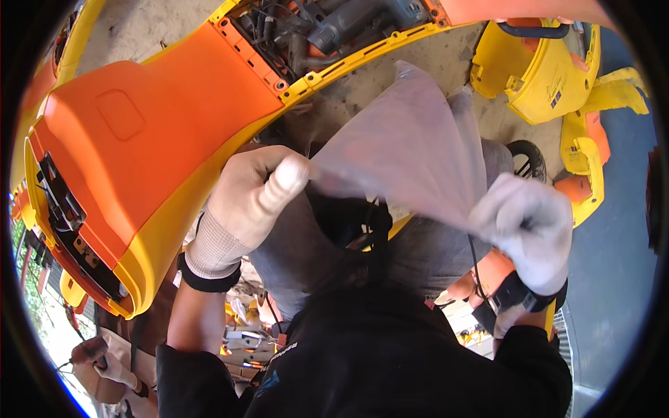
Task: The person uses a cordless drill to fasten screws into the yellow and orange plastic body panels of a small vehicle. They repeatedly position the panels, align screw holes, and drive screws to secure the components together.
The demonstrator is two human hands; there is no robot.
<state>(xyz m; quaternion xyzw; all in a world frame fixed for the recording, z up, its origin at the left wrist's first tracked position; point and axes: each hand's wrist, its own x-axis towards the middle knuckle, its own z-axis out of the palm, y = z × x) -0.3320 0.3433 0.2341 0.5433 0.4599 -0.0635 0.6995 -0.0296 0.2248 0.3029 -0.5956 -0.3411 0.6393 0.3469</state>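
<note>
A: Start nearest the camera. What fills the lower centre of the frame?
B: A black fabric shirt.

A: State the condition of each grip.
B: The left hand, in an off-white knit glove with a black cuff, is left of centre; its grip pinches the cloth's left corner, thumb uppermost. The right hand, in a matching pale glove, is right of centre; its grip is clenched on the cloth's lower right corner. Motion blur softens its fingers.

A: Locate the cloth.
B: The thin, greyish-mauve cloth spans the gap between the hands at upper centre, its peak pointing up the frame. Beneath it are two grey trouser legs.

A: And farther out?
B: A large orange shell panel with yellow edging occupies the upper left. At the top edge, an open black compartment holds a dark teal power tool. A curved yellow plastic housing lies at upper right, on the pale, stained floor.
</note>
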